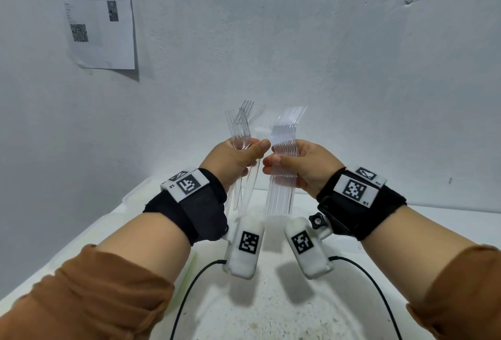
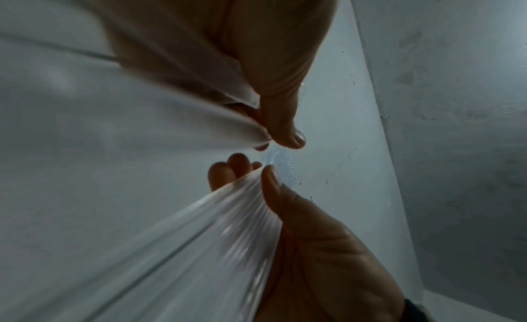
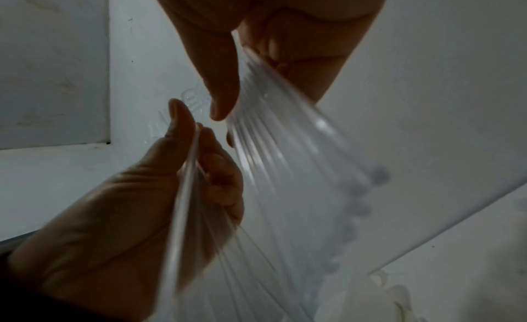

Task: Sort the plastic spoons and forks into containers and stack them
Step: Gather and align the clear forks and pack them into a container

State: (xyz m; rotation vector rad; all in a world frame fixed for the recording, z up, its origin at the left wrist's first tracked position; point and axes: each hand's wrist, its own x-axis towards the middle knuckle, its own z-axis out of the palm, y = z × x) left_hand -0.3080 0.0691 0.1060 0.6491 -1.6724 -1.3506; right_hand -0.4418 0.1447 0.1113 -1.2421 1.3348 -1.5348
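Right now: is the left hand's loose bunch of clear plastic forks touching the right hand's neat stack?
Apart. Head view shows white wall between the loose bunch of clear plastic forks and neat stack.

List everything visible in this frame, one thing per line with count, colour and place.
Loose forks: a few, clear plastic, fanned out in the left hand, tines up.
Stacked forks: a neat bundle, count unclear, clear plastic, in the right hand, tines up.
Table: one, white, below the hands.
Paper sheet: one, white with a printed square code, on the wall, upper left.
Wall: white, with a dark mark upper right.
Cables: two, black, hanging from the wrist cameras.
Left hand: grips the loose forks.
Right hand: grips the stacked forks.
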